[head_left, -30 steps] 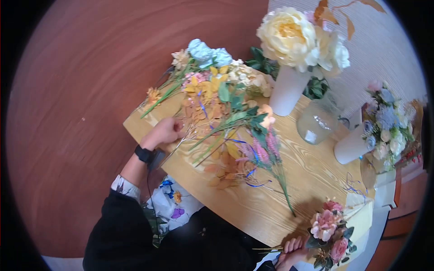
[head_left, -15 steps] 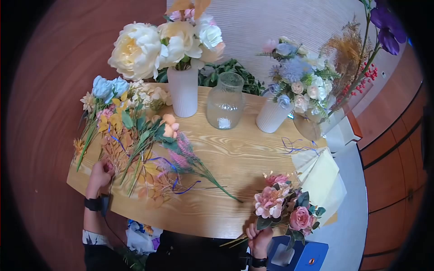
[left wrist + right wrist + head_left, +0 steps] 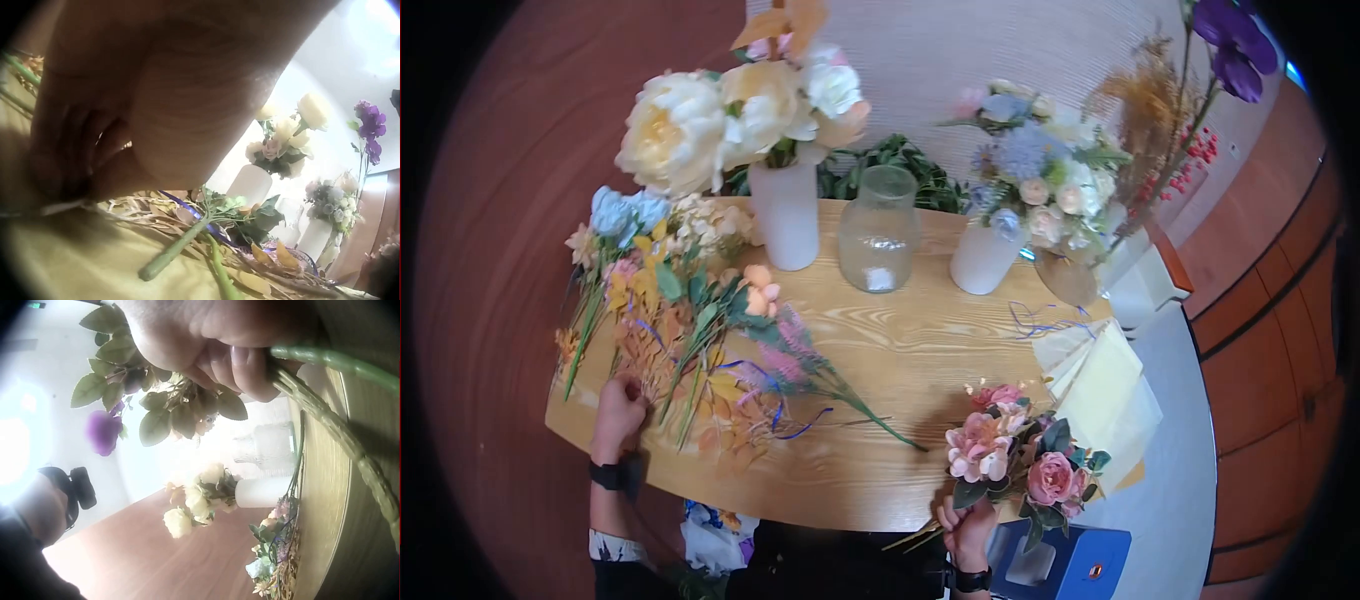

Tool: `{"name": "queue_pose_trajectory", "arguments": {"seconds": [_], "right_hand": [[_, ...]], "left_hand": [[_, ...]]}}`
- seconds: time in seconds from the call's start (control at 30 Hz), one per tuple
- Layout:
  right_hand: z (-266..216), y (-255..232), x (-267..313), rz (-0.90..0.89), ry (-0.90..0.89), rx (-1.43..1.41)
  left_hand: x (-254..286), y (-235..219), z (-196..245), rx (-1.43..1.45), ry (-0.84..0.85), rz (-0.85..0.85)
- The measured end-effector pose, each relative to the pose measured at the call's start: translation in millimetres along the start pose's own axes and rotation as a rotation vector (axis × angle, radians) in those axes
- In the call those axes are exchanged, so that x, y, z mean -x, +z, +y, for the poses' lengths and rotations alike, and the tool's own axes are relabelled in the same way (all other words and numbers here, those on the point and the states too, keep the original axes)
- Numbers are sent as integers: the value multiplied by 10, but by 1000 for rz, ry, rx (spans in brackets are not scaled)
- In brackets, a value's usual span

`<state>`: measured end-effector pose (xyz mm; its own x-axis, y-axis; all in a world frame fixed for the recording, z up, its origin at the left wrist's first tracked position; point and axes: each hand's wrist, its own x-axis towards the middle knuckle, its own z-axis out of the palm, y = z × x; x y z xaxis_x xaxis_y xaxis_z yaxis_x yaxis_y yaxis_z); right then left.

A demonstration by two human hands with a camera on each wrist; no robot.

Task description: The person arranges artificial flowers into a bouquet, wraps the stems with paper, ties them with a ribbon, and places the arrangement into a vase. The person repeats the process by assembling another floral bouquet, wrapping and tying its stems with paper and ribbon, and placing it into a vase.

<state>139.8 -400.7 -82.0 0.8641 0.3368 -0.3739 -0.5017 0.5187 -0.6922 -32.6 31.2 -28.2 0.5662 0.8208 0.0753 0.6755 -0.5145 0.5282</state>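
Observation:
My left hand (image 3: 618, 415) is at the table's left side, at the lower end of a spray of orange leaves (image 3: 655, 355). In the left wrist view its thumb and fingertips pinch a thin pale stem (image 3: 62, 207) close over the tabletop. Beside it lie cut green stems and a pink-flowered spray (image 3: 785, 350) with blue ribbon. Near the front edge, my right hand (image 3: 968, 535) grips a bunch of pink flowers (image 3: 980, 445) with dark leaves. Two green stems (image 3: 337, 422) come out below the curled fingers in the right wrist view.
Along the back of the wooden table (image 3: 880, 390) stand a white vase (image 3: 785, 220) of cream blooms, a glass vase (image 3: 878, 245) and a smaller white vase (image 3: 985, 260). Folded pale paper (image 3: 1100, 390) lies at the right. A blue box (image 3: 1100, 560) sits below the front edge.
The head view has turned to the right and then settled. The left hand stays by the orange-leaf spray, and the right hand keeps holding the pink bunch near the front edge.

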Motion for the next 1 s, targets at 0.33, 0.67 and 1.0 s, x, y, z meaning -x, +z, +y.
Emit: {"name": "queue_pose_trajectory", "arguments": {"seconds": [0.33,0.67,1.0], "right_hand": [[-21,60,-31,195,-49,40],[-82,190,18,53,-12,26],[-97,217,19,350,-7,124]], "left_hand": [[79,86,-164,-46,68,23],[396,-173,-28,258,75,458],[394,-449,-80,578,76,678]]}}
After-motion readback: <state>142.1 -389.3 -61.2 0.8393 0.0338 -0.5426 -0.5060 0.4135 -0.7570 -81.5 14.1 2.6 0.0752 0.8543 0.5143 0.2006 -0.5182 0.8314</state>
